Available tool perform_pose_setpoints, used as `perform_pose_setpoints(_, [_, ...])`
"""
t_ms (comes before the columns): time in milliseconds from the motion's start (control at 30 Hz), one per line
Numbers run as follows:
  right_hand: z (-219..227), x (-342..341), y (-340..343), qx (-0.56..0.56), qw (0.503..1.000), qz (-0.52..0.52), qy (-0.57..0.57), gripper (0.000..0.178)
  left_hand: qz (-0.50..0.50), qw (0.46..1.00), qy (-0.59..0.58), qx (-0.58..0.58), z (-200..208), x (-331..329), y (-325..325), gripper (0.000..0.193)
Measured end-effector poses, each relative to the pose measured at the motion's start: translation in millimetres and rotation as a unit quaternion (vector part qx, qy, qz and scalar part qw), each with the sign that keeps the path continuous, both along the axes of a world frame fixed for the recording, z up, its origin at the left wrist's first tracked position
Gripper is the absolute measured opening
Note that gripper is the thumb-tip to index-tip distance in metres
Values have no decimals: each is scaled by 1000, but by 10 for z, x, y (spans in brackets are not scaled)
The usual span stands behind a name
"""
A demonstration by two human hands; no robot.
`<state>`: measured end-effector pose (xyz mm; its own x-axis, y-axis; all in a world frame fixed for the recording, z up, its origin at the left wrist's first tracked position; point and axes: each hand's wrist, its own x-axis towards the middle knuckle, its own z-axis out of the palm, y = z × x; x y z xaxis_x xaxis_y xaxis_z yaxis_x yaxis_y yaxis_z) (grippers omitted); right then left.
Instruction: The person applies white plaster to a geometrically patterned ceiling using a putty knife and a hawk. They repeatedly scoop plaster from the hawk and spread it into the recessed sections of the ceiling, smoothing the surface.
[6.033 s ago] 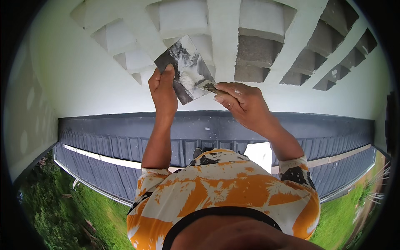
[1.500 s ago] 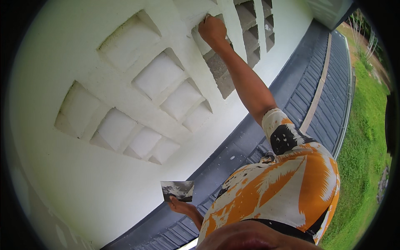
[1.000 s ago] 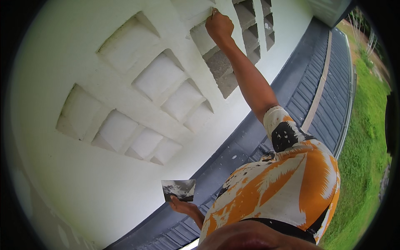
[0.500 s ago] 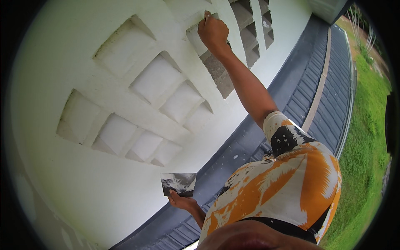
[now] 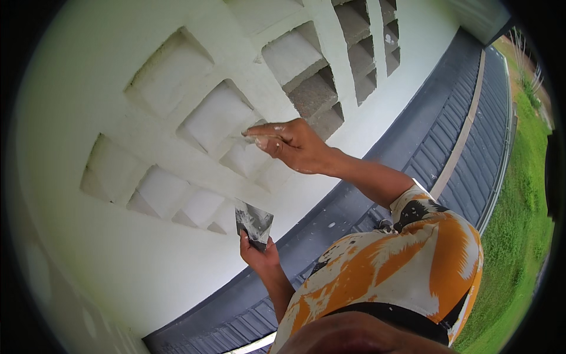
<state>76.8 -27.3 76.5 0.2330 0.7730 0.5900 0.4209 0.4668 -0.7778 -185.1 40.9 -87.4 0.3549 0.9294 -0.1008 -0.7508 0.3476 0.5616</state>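
My right hand [image 5: 298, 146] is raised in front of the wall, its thumb and fingers pinched on a thin pale blade-like piece [image 5: 240, 139]. White paste marks the fingertips, and the exact kind of the piece is hard to make out. Lower down, my left hand [image 5: 259, 253] grips a flat dark square plate [image 5: 254, 219] by its near edge, tilted up. Whitish, smeared paste covers part of the plate's face. Behind both hands stands a white wall [image 5: 147, 253] with rows of square recesses; the nearest recess [image 5: 242, 156] is partly hidden by the right hand.
Several recesses farther up the wall show bare grey concrete [image 5: 312, 94]. Along the wall's foot runs a dark ribbed roof [image 5: 466, 130] with a pale strip [image 5: 466, 121] across it. Green grass [image 5: 519, 194] lies below at the right.
My right hand has come down and toward me from a high grey recess. My left hand has risen, turning the plate more upright. The view has shifted slightly.
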Motion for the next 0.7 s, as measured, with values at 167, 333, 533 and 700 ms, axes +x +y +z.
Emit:
perform_pose_setpoints(167, [-471,-79,-397,89,953,78,-278,21,-134,988,-73,10,453,413,-66,29])
perform_pose_setpoints(333, [-587,385,-261,159,943,-120,-265,34,-116,976,-186,8,714,511,-285,34])
perform_pose_setpoints(533, [-91,1078,548,231,859,-419,-185,50,-76,983,-147,83,654,474,-349,33])
perform_pose_setpoints(700, [85,1228,982,265,818,-443,-253,46,-3,994,-95,48,441,323,-509,32])
